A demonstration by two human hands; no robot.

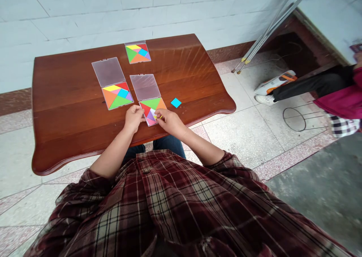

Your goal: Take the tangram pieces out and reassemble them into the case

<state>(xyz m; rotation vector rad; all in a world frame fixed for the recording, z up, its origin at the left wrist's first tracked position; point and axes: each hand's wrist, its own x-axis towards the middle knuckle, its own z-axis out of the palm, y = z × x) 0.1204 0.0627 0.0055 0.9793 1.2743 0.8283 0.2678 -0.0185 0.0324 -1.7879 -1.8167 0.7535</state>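
Note:
A tangram tray [152,106] with coloured pieces lies near the front edge of the brown wooden table [70,98], its clear lid [145,86] hinged open behind it. My left hand [134,118] rests curled against the tray's left edge. My right hand [169,121] pinches a small yellow piece [160,117] at the tray's lower right corner. A loose blue square piece [175,102] sits on the table just right of the tray.
A second open tangram tray [117,95] with its lid [108,71] lies to the left, and a third set [137,53] sits at the back. A seated person's legs and shoes [275,89] and a wire stand [295,119] are at the right.

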